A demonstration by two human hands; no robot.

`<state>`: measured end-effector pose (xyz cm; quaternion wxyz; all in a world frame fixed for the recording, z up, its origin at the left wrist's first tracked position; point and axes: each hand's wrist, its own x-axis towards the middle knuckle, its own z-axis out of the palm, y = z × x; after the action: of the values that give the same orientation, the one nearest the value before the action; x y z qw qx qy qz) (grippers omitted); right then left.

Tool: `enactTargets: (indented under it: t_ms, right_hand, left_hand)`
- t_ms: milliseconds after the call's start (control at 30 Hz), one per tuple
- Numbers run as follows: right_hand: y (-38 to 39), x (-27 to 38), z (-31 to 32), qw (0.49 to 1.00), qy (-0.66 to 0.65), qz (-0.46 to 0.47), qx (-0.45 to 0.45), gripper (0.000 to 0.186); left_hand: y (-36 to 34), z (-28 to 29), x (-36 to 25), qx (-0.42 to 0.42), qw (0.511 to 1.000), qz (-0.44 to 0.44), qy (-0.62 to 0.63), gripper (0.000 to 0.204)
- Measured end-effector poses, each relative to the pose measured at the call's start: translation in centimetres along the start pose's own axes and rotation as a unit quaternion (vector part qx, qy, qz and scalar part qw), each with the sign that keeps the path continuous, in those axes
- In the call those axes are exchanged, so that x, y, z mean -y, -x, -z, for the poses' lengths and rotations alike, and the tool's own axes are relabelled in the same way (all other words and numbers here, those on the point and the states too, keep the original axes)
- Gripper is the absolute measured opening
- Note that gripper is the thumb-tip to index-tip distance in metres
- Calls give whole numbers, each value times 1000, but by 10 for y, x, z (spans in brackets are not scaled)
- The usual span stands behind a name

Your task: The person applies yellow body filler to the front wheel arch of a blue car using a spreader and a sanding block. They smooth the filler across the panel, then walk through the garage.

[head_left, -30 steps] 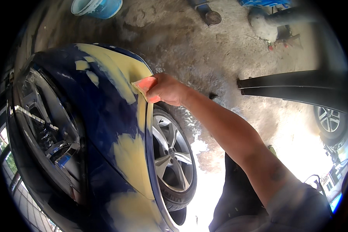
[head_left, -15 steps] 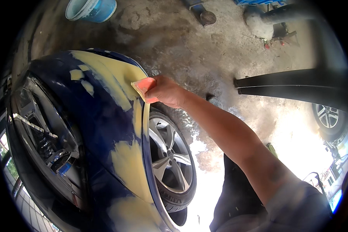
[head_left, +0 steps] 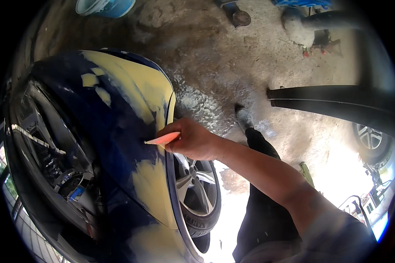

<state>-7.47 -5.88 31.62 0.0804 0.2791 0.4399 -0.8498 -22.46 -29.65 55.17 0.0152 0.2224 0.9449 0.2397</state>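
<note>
My right hand (head_left: 193, 138) is closed around an orange putty spreader (head_left: 166, 138), its thin edge carrying yellowish filler and pointing left. The spreader is over the dark blue car fender (head_left: 114, 144), above the wheel arch; I cannot tell whether its edge touches the panel. Pale yellow filler covers the fender in patches: a long smooth one (head_left: 140, 79) towards the front and a ragged one (head_left: 149, 184) nearer me. Smaller dabs lie to the left. Below the arch shows an alloy wheel (head_left: 197, 188), partly behind my hand. My left hand is out of view.
A blue bucket (head_left: 114, 8) stands on the stained concrete floor at the far left. My shoe (head_left: 243, 116) is right of the car. A long black panel (head_left: 324, 98) juts in from the right, with another car's wheel (head_left: 368, 136) beyond. Bright sunlight falls lower right.
My right hand has come nearer along the fender's edge with the spreader, from the front filler patch to above the wheel. The spreader has turned edge-on. The view has shifted slightly.
</note>
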Motion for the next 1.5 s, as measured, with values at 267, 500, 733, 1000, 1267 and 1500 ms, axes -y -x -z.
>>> enactTargets:
  t_ms: [267, 500, 733, 1000, 1267, 1500]
  right_hand:
    - [29, -22, 12, 998, 18, -4, -60, 27]
    - [151, -75, 53, 917, -343, 144, -141, 36]
    - [368, 16, -15, 805, -447, 340, -193, 41]
    - [646, 82, -131, 743, -273, 555, -255, 34]
    - [825, 52, -230, 619, -161, 703, -311, 33]
    - [959, -52, -192, 637, 2, 630, -445, 29]
  left_hand:
    - [12, 23, -10, -45, 995, -12, 90, 30]
    - [44, 48, -48, 2, 951, -28, 309, 31]
    - [79, 66, -128, 172, 839, -19, 515, 13]
    - [270, 151, -281, 437, 555, 42, 706, 18]
    - [458, 209, -389, 577, 435, 44, 690, 16]
    - [614, 197, -470, 619, 441, -56, 648, 17]
